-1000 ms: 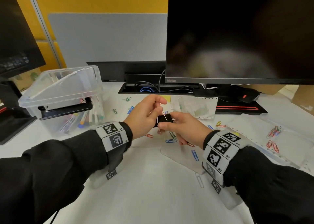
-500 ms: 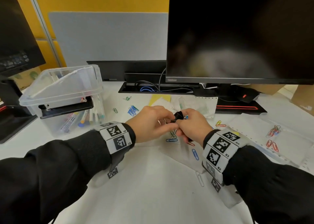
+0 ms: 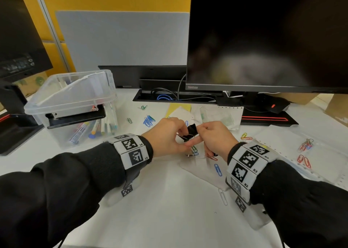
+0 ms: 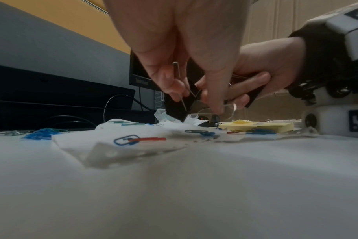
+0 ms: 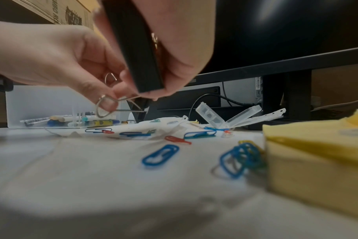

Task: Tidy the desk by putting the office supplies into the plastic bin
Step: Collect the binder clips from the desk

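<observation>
A black binder clip (image 3: 190, 131) hangs over mid-desk between my two hands. My left hand (image 3: 175, 135) pinches its wire handle (image 4: 179, 72), which also shows in the right wrist view as a wire handle (image 5: 104, 106). My right hand (image 3: 207, 133) touches the clip's far side with thumb and forefinger. Its other fingers curl round a second black binder clip (image 5: 137, 48), which shows as a dark clip (image 4: 253, 95) in the left wrist view. The clear plastic bin (image 3: 75, 104) stands at the left with pens and a black stapler-like tool inside.
Coloured paper clips lie scattered: a blue one (image 3: 217, 169), red ones (image 3: 304, 160), a blue bunch (image 3: 148, 120). A yellow sticky-note pad (image 5: 317, 153) lies by my right wrist. A small open clear case (image 5: 215, 116), plastic sleeves and a big monitor (image 3: 263, 37) stand behind.
Both hands have stayed together over mid-desk. The binder clip has turned from flat-on to tilted and shifted slightly right, and my left fingers have come down onto its wire handle.
</observation>
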The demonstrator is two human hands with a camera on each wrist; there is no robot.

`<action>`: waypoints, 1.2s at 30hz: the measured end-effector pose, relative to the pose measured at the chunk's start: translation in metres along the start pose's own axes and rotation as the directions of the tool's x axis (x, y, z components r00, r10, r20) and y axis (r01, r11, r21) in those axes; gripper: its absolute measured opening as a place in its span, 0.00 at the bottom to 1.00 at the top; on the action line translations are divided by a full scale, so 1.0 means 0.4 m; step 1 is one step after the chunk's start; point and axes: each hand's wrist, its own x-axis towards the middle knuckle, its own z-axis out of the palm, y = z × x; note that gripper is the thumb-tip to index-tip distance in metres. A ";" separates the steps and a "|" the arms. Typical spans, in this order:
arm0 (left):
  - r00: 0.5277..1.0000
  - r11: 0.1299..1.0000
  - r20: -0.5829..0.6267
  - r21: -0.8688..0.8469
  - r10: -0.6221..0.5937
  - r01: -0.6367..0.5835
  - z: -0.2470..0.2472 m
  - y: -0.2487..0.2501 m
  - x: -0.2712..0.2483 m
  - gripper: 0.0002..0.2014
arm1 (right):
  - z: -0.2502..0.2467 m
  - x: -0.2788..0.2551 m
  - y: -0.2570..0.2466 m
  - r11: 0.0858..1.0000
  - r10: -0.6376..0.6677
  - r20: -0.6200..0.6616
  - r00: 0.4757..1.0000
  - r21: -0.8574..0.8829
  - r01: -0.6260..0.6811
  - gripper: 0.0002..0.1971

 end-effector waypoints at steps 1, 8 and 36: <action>1.000 1.000 0.012 -0.012 -0.018 0.018 0.000 0.001 -0.001 0.21 | -0.001 0.000 0.001 1.000 -0.009 -0.006 1.000 -0.015 0.009 0.15; 0.998 0.961 0.040 -0.270 -0.057 0.066 -0.006 0.003 -0.006 0.16 | -0.010 0.003 0.005 0.993 -0.090 -0.078 0.993 -0.087 0.083 0.18; 0.967 0.871 0.085 -0.422 -0.239 0.252 -0.018 -0.001 0.014 0.12 | 0.024 -0.011 -0.005 0.984 -0.146 0.079 0.986 -0.095 0.153 0.21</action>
